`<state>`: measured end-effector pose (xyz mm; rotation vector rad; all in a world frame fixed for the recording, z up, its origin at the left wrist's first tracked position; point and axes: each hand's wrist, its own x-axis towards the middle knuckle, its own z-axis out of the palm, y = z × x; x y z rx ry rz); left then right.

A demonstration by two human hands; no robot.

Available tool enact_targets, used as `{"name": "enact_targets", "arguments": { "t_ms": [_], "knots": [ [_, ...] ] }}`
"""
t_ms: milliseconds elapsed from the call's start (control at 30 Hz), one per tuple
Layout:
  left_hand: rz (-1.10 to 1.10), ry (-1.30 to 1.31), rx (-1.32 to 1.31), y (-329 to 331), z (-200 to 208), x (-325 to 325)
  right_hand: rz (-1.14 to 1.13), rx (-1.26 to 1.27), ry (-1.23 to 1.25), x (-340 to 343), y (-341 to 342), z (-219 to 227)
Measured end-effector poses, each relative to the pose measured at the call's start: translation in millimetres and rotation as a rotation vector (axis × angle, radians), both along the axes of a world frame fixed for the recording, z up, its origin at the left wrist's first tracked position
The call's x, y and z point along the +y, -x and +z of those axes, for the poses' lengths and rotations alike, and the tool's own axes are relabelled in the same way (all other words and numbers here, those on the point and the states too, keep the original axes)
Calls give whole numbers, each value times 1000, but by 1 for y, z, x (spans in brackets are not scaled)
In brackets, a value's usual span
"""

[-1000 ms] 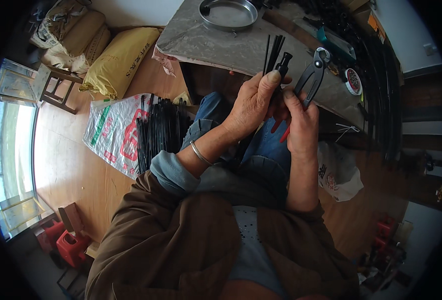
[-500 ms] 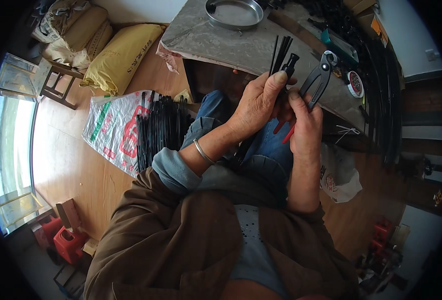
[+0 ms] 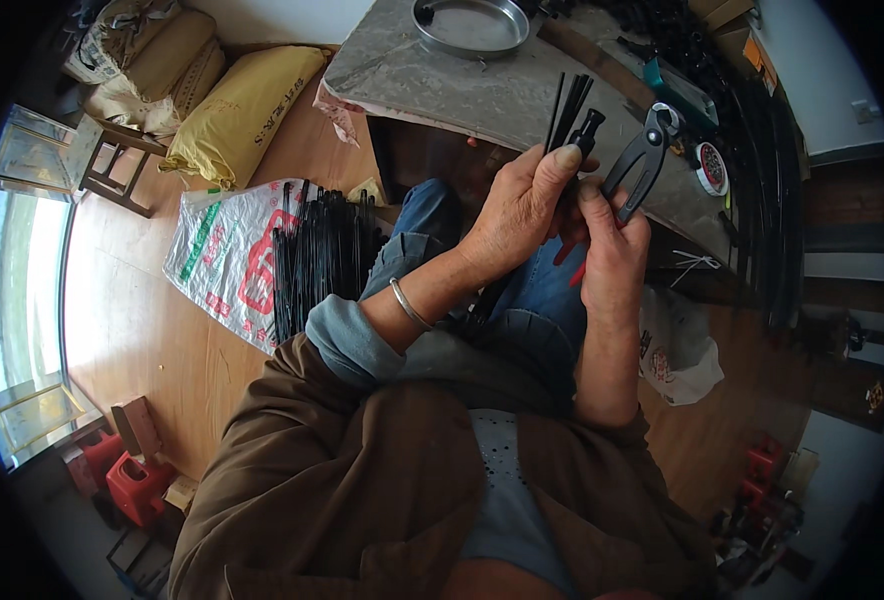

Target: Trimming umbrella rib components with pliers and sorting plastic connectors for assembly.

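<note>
My left hand (image 3: 514, 208) is closed round several thin black rods (image 3: 568, 110), which stick up past the thumb. Beside them, under the thumb tip, a thicker black tube-shaped fitting (image 3: 590, 125) with a flared end is in the same grip. Close by on the right, my right hand (image 3: 614, 250) is shut on a pair of pincers (image 3: 646, 165) with a dark metal head pointing up and red handles below. The handles are partly hidden by the fingers. The two hands nearly meet over my lap, and the fingers between them are hard to make out.
Ahead stands a grey table (image 3: 382, 75) with a round metal tray (image 3: 472, 30), a green box (image 3: 677, 90) and a small round tub (image 3: 710, 168). Long black strips (image 3: 767, 200) hang at its right. Left lie a bundle of black rods (image 3: 324, 260), a plastic bag (image 3: 212, 250) and a yellow sack (image 3: 247, 115).
Both hands have shifted very slightly to the right, with the rods, fitting and pincers. Each grip stays the same.
</note>
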<state>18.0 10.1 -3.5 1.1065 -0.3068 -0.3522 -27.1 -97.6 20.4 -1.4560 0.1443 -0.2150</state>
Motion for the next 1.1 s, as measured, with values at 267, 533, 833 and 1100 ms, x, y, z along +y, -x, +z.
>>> {"name": "enact_targets", "arguments": {
  "t_ms": [267,533,833,1100],
  "knots": [
    [-117,-2,0,-5,2,4,28,-10,339,-15,-2,11],
    [-109,-48,84,-19,-2,15,446,517,125,-50,56,49],
    [-225,-62,0,4,10,-13,419,549,-20,-61,53,59],
    [-257,-59,92,-6,6,-3,612,669,1,-61,67,57]
  ]
}}
